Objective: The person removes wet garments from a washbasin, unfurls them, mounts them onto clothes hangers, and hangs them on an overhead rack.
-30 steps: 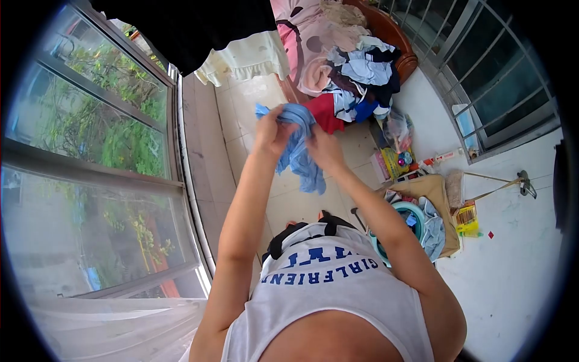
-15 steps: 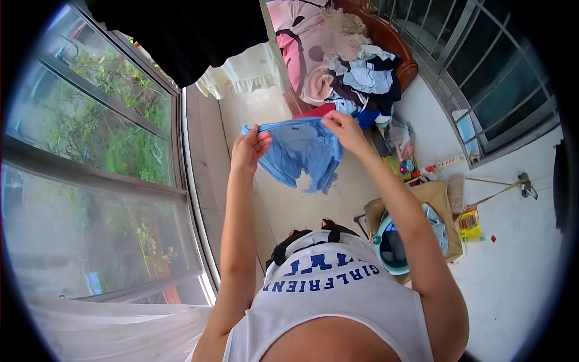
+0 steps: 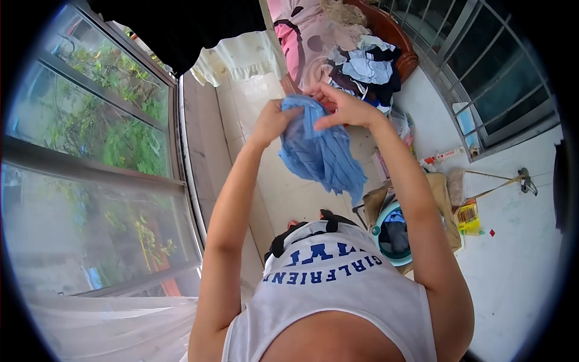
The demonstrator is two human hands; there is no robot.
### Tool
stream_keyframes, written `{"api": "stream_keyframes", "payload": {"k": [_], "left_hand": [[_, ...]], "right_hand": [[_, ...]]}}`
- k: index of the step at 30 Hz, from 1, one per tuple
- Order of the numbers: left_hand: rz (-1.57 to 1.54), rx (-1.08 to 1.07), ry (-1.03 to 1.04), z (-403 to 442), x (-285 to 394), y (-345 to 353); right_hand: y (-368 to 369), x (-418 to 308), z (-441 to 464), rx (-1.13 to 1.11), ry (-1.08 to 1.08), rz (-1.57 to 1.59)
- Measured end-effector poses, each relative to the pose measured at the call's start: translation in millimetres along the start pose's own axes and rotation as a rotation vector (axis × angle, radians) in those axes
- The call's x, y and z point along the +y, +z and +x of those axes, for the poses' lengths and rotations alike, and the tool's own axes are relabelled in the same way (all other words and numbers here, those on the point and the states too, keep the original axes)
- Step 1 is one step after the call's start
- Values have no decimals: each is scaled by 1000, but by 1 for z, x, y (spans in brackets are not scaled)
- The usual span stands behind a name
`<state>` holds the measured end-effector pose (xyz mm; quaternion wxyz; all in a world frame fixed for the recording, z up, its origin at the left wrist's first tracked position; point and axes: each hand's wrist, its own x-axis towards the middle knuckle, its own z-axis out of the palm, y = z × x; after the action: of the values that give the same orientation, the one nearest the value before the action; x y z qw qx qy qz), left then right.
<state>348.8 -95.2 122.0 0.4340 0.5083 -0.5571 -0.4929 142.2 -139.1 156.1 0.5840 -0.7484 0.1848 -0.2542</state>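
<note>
A thin, light blue garment (image 3: 319,154) hangs bunched in front of me, its lower edge trailing down to the right. My left hand (image 3: 276,122) is closed on its upper left part, the thumb lying over the cloth. My right hand (image 3: 347,108) is at the garment's upper right; thumb and fingers are spread apart beside the cloth, and I see no grip there. Folds hide the garment's exact shape.
A bed (image 3: 307,36) with a pile of clothes (image 3: 369,67) stands ahead. To my right, a teal bucket (image 3: 376,231) holds clothes. Windows (image 3: 90,120) line the left, and a barred window (image 3: 482,72) is at upper right. Black cloth (image 3: 181,30) hangs above.
The garment was stretched between both hands by its top edge. Now my hands are closer together, the cloth is gathered at my left hand, and my right fingers have spread.
</note>
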Motion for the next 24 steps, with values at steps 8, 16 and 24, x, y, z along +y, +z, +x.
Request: {"api": "stream_keyframes", "payload": {"k": [8, 16, 24], "left_hand": [[-127, 138, -452, 4, 34, -8], [-283, -168, -375, -3, 60, -9], [-312, -297, -362, -11, 61, -21]], "right_hand": [[-28, 3, -25, 240, 238, 310], [-32, -27, -17, 316, 189, 307], [-55, -15, -7, 584, 29, -556]]}}
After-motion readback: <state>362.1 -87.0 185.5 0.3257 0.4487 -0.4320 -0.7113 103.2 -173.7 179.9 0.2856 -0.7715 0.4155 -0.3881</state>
